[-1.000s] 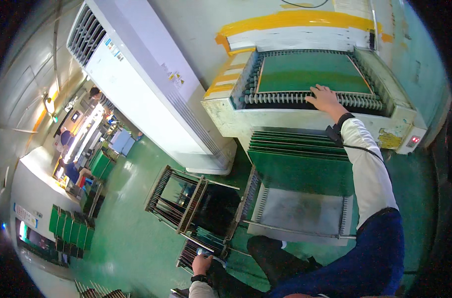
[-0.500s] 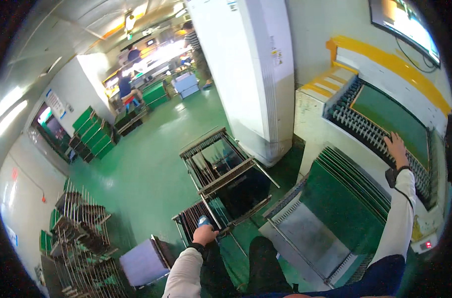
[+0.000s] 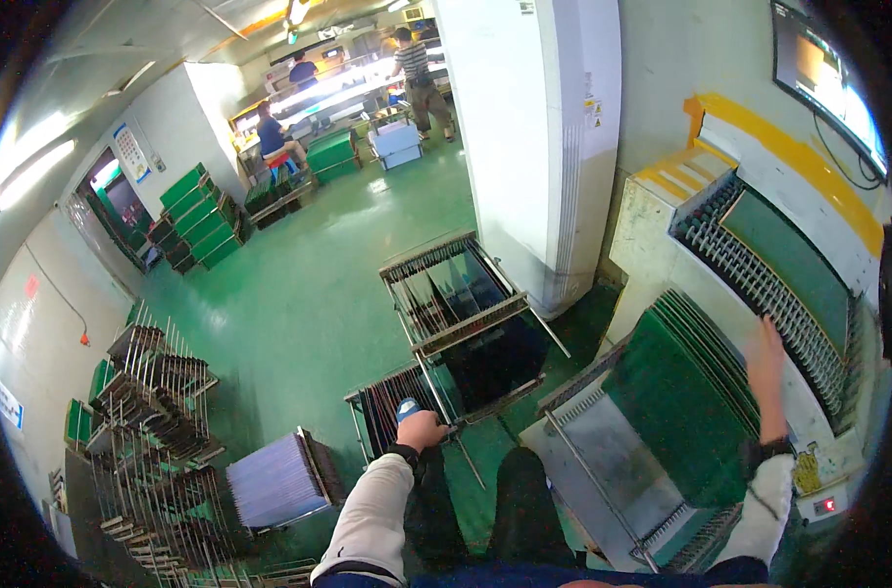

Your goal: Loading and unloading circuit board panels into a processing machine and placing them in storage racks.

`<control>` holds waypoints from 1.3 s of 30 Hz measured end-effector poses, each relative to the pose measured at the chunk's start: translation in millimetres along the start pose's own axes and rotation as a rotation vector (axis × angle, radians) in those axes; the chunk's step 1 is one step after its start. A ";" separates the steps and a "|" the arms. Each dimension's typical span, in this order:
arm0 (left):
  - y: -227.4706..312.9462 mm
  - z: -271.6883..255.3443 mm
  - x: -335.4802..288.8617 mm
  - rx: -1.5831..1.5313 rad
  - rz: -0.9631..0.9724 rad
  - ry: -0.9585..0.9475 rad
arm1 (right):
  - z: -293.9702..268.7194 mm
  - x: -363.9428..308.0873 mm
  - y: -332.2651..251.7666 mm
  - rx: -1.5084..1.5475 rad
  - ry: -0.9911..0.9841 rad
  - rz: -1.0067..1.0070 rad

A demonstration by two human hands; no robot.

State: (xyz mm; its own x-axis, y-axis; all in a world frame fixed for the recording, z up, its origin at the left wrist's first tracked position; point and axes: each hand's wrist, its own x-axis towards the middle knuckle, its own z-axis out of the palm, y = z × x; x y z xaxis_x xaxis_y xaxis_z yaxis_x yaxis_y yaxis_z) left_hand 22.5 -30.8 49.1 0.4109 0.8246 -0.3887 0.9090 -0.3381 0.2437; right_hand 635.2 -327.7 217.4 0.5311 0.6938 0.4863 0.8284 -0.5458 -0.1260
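My left hand [image 3: 423,429] is closed, its fingers curled beside a metal rod of the low rack in front of my knees. A rounded blue and white thing [image 3: 406,408] shows just beyond the fingers; whether they grip it is unclear. My right hand [image 3: 764,361], blurred, is raised with fingers stretched out and nothing visible in it. It is between a leaning row of green panels [image 3: 676,392] and the roller conveyor [image 3: 760,279] of a machine. A flat green panel [image 3: 794,260] lies on those rollers.
Metal racks [image 3: 456,294] holding dark panels stand on the floor ahead, beside a tall white cabinet [image 3: 524,147]. At left are stacked metal racks [image 3: 157,421] and a rack of lilac panels [image 3: 279,480]. Green crates [image 3: 201,220] and several people are farther back.
My right hand has come back off the green panel on the rollers toward me. My left hand stays by the rack, shifted slightly right. The whole view has tilted a little.
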 end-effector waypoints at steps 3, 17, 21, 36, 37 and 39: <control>0.3 -0.4 -4.7 0.030 0.020 0.063 | -18.3 -58.0 -45.5 0.012 -0.056 0.005; -22.6 9.9 -7.5 -0.069 0.102 0.145 | -14.1 -146.3 -111.6 -0.187 -0.036 0.065; -22.8 8.4 -15.4 -0.104 0.093 0.199 | -11.5 -156.0 -118.6 -0.226 0.020 0.024; -36.0 18.4 -3.0 -0.141 0.074 0.142 | -7.8 -129.9 -80.2 0.106 -0.016 0.161; -34.0 17.3 -2.3 -0.146 0.074 0.122 | -4.9 -127.9 -65.6 0.019 -0.065 0.169; -33.5 14.3 -4.7 -0.139 0.071 0.110 | 4.1 -126.2 -46.4 -0.148 -0.165 0.183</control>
State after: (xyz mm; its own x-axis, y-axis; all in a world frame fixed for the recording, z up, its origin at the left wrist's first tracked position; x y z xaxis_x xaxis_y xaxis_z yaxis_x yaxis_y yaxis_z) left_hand -8.9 -29.8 30.0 0.4563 0.8484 -0.2683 0.8566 -0.3372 0.3905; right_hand 530.5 -388.0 158.3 0.7010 0.6383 0.3182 0.6879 -0.7229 -0.0653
